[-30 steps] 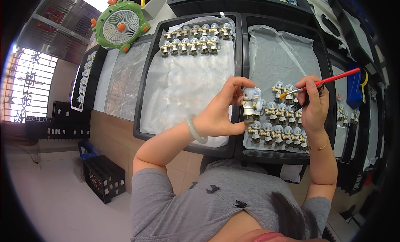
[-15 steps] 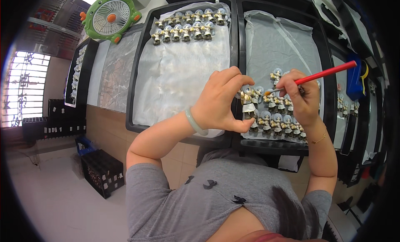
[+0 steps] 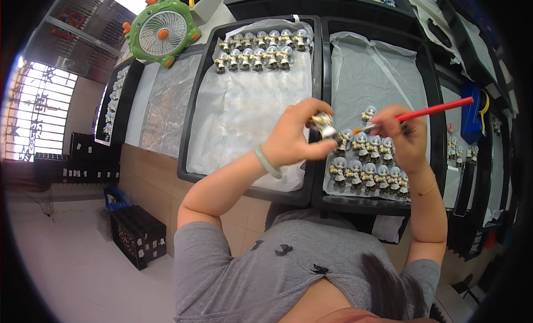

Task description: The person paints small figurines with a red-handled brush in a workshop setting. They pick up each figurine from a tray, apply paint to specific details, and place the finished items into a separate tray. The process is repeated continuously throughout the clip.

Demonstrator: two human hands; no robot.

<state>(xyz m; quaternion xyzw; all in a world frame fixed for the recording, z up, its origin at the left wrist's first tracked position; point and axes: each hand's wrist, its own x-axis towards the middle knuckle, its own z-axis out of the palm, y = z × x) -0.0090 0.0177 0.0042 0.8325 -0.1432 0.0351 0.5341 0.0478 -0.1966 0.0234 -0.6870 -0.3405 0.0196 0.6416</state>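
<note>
At the left, a barred window (image 3: 41, 112) is glowing; right of it, a green fan (image 3: 162, 34) is standing at the far end of a grey marbled surface (image 3: 166, 109). The left tray (image 3: 244, 192) is framing white lining paper (image 3: 250, 106), 2 rows of figurines (image 3: 258, 57) lining its far side and plain paper stretching nearer. Around the adjoining tray edges, the left hand (image 3: 294, 137) is pinching a tilted figurine (image 3: 323, 126). The right tray (image 3: 355, 205) is carrying more figurines (image 3: 369, 176) nearest its near edge, paper spreading beyond. Above it, the right hand (image 3: 402, 137) is gripping a red-handled brush (image 3: 438, 108), bristles pointing left. Farther right, a blue tape dispenser (image 3: 472, 114) is sitting.
</note>
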